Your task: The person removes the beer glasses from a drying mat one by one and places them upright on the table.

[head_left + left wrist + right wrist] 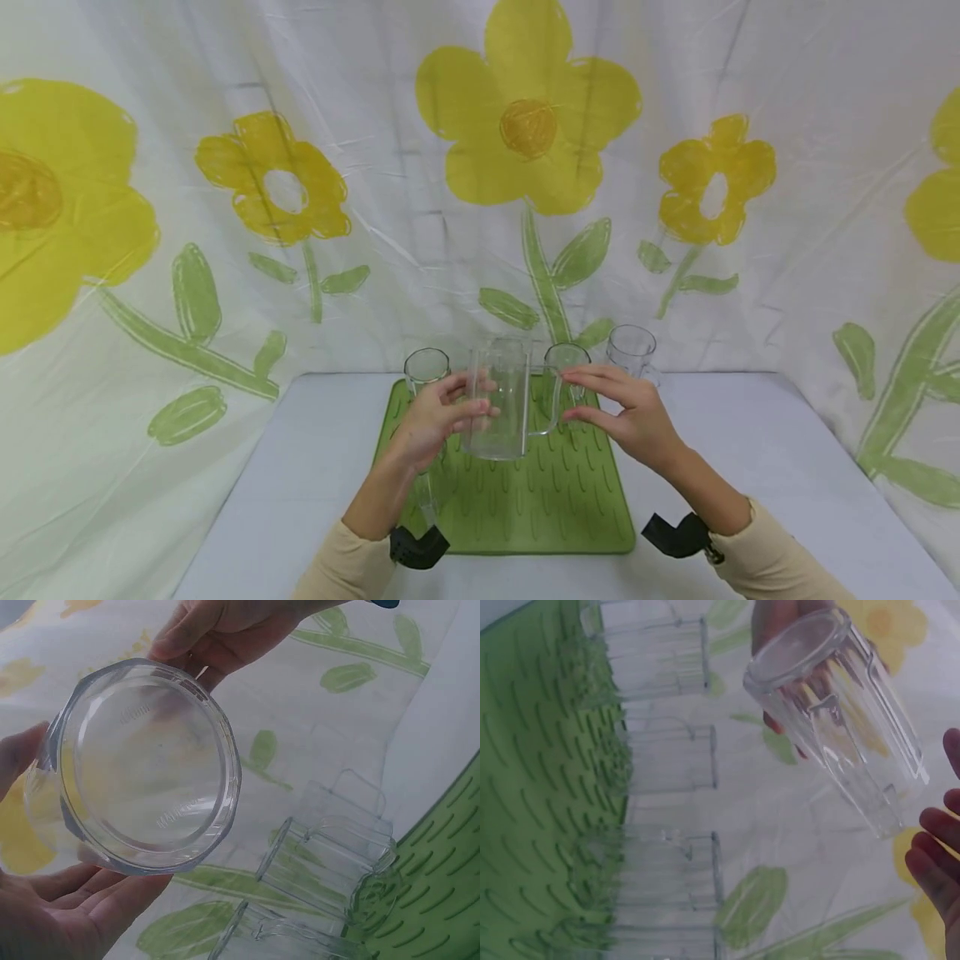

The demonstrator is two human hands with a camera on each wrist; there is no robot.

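A clear glass mug [508, 425] with a handle is held up over the green mat [540, 508]. My left hand [442, 415] grips its body from the left, fingers wrapped behind the glass and seen through it. In the left wrist view the round base of the mug [150, 772] faces the camera, with the left hand [82, 907] around its side. My right hand [630, 408] is beside the handle, thumb and fingers spread. From the right wrist view, the right-hand fingers [934, 859] are apart from the mug [840, 720].
More clear glass mugs stand along the far side: one at the left [427, 367], one behind the right hand [567, 358], another further right [632, 343]. Clear glass [426, 496] also shows near the left wrist. A flowered curtain [420, 275] hangs behind the white table [277, 500].
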